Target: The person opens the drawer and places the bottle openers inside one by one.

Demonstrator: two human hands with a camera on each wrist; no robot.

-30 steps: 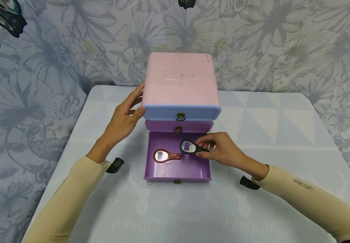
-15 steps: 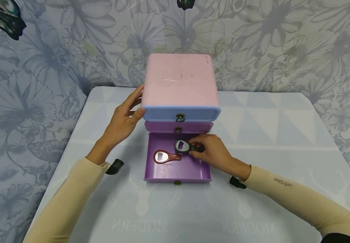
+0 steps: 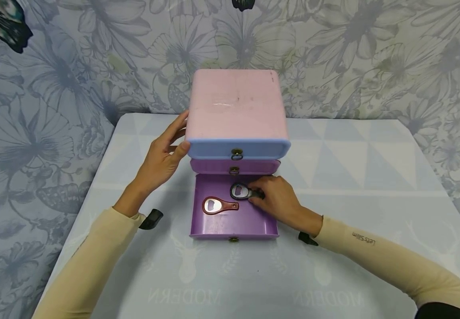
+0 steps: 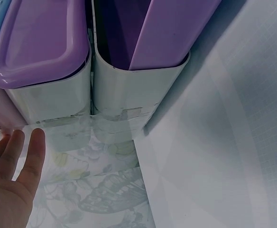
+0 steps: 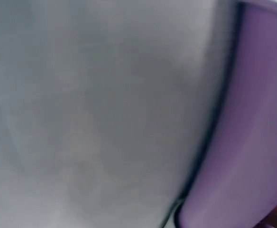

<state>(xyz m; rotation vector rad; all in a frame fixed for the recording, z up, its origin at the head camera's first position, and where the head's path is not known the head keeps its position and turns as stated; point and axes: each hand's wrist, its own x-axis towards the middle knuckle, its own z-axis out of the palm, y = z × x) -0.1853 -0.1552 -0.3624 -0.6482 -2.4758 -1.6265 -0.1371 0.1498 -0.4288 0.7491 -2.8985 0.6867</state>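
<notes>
A small drawer cabinet with a pink top stands on the table, its lowest purple drawer pulled out. My left hand rests with extended fingers against the cabinet's left side; those fingers also show in the left wrist view. Inside the drawer lies a brown bottle opener. Behind it, a black bottle opener has its handle pinched by my right hand, over the drawer's right side. Mostly a purple drawer wall fills the right of the right wrist view, where the openers are hidden.
Above the pulled-out drawer sit a purple drawer front and a blue drawer front, each with a ring pull. The pale patterned table meets a flower-print wall covering behind the cabinet.
My right hand has moved left and slightly down with the black bottle opener, further into the drawer, then nearly stopped. The left hand and brown opener stay in place.
</notes>
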